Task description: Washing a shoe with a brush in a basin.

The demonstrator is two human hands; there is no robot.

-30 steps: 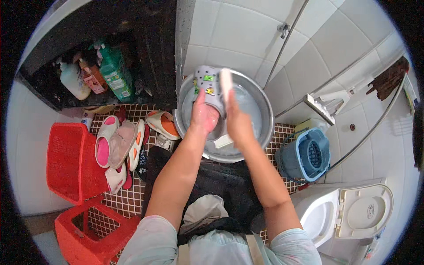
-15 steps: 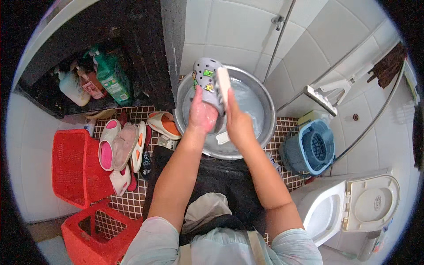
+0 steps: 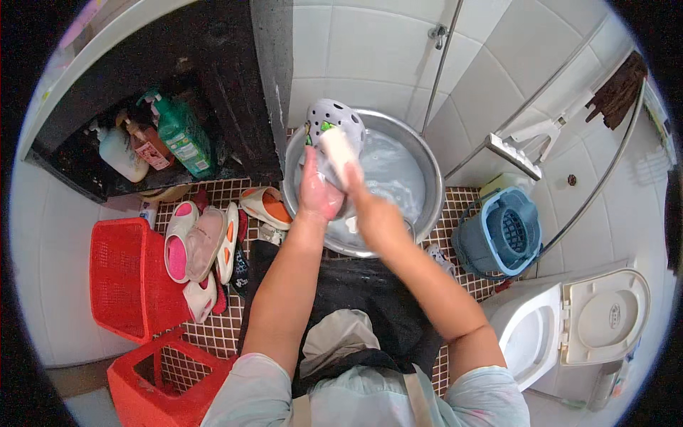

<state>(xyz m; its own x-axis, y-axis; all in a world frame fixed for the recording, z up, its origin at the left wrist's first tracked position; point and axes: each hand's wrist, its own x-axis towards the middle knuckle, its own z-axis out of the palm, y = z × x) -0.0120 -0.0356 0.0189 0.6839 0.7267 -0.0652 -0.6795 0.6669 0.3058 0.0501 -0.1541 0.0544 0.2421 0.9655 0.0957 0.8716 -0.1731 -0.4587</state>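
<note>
A pale grey-lilac clog (image 3: 340, 116) with round holes and green charms is held up over a wide metal basin (image 3: 432, 183). My left hand (image 3: 318, 191) grips it near its heel end, palm turned up and wet. A white scrubbing brush (image 3: 340, 149) lies across the clog's upper, with my right hand (image 3: 373, 213) closed on its handle; both are a little blurred. The brush covers part of the charms, and its bristles are hidden. Cloudy, sudsy water (image 3: 402, 167) fills the basin, and a small white object shows in it below my hands.
Several slippers and clogs (image 3: 206, 242) are heaped at the left beside a red basket (image 3: 117, 277) and a red stool (image 3: 153, 384). Pump bottles (image 3: 183, 135) stand on the dark shelf. A blue mop bucket (image 3: 498, 235) and a toilet (image 3: 530, 334) are at the right.
The brush has moved from the clog's right side onto its upper, leftward and down, its head now tilted left. The clog has turned slightly in my left hand.
</note>
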